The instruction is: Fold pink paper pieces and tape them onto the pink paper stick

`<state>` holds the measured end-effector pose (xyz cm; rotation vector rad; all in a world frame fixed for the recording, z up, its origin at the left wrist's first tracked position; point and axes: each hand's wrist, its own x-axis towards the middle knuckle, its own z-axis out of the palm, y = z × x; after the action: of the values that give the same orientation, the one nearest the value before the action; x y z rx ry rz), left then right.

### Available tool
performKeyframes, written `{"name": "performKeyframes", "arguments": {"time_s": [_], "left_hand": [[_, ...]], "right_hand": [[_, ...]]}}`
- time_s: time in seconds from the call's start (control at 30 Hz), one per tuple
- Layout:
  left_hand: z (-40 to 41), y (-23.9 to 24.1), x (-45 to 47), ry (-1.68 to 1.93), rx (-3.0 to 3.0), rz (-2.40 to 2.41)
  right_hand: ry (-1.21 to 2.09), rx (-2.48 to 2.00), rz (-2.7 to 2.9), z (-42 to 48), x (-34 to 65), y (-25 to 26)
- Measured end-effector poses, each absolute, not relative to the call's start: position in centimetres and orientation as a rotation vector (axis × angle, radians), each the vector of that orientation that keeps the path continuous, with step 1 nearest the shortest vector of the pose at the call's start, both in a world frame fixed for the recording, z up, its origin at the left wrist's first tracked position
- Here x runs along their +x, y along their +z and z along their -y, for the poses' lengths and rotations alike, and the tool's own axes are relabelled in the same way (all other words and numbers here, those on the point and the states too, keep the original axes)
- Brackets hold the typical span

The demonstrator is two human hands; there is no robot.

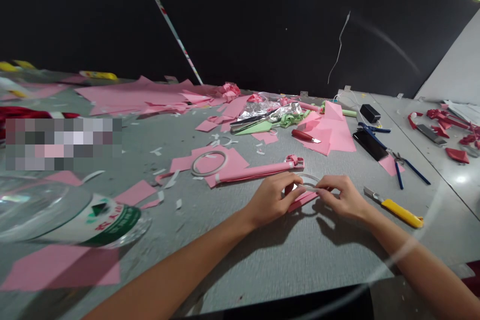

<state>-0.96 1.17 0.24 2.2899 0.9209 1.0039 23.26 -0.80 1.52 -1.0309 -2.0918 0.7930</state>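
Close together over the grey table, my left hand (273,197) and my right hand (343,196) both have fingertips pinched on a thin pale curved strip (309,178). It arches between them; whether it forms a full ring is hidden by the fingers. Just under my hands lies a folded pink paper strip (303,201). A small dark red patch shows by my left fingertips, too covered to name. Beyond my left hand is a rolled pink paper tube (255,173), with a pale ring (209,163) on pink paper beside it. Right of my right hand rests a yellow utility knife (403,212).
A large plastic bottle (108,220) lies at left. Further back are a red-handled cutter (305,136), scissors (258,120), a phone (370,145), blue-handled pliers (401,165) and a black box (370,113). Pink paper scraps (135,192) are scattered about. A black panel (262,25) stands behind.
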Motion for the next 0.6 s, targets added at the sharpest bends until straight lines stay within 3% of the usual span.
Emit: {"name": "performKeyframes", "arguments": {"time_s": [0.37,0.6], "left_hand": [[-1.4,1.2,-1.3,0.995,2.112,-0.981],[-1.0,0.2,-0.9,1.260,1.970,-1.021]], "right_hand": [[0.995,-0.965,2.110,0.6,23.8,2.0],[0.824,-1.081,2.140,0.5,23.3,0.9]]}}
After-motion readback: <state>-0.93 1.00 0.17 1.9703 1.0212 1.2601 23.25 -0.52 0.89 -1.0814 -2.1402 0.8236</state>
